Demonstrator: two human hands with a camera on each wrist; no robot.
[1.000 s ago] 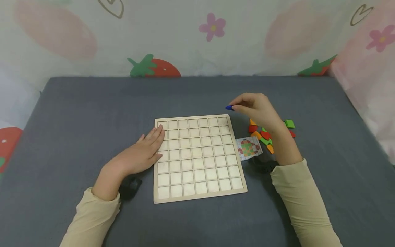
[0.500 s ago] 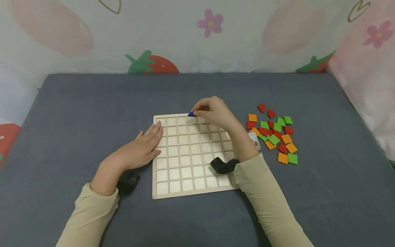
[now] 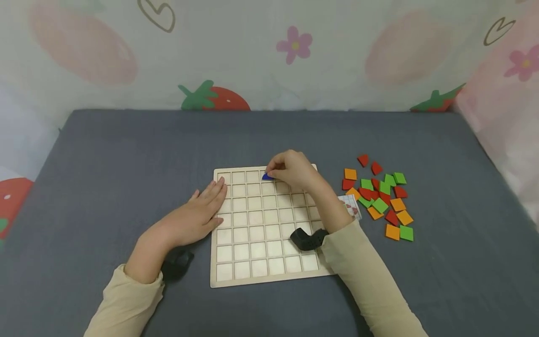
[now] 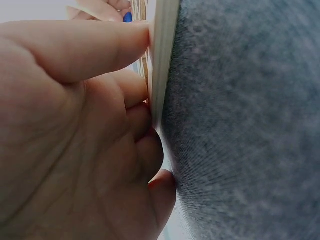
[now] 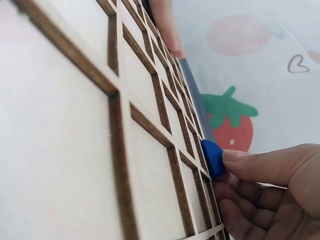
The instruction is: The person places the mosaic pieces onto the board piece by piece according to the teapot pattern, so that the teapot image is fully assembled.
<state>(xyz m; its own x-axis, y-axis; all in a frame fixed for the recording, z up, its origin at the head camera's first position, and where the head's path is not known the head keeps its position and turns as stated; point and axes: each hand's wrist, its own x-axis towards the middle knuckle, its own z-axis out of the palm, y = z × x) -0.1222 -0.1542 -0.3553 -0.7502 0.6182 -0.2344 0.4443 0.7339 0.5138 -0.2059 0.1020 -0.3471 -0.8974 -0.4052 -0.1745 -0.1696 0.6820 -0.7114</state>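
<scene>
A pale wooden grid board (image 3: 255,218) with square cells lies on the table. My left hand (image 3: 191,216) rests flat on its left edge with fingers straight; in the left wrist view the thumb (image 4: 100,47) touches the board's side. At the board's far edge, my right hand (image 3: 292,171) pinches a blue piece (image 3: 267,177) between thumb and fingers, at a cell in the far row. The right wrist view shows this blue piece (image 5: 213,158), with a curved edge, against the grid. Its underside and exact seating cannot be made out.
Several red, green and orange tiles (image 3: 380,205) lie loosely to the right of the board. A small printed pattern card (image 3: 353,206) sits by the board's right edge, partly hidden by the right arm. A patterned curtain (image 3: 328,70) hangs behind the table.
My right hand has carried the blue piece leftward from beyond the board's far right corner to the far row, then lowered it toward a cell. The left hand stays on the board.
</scene>
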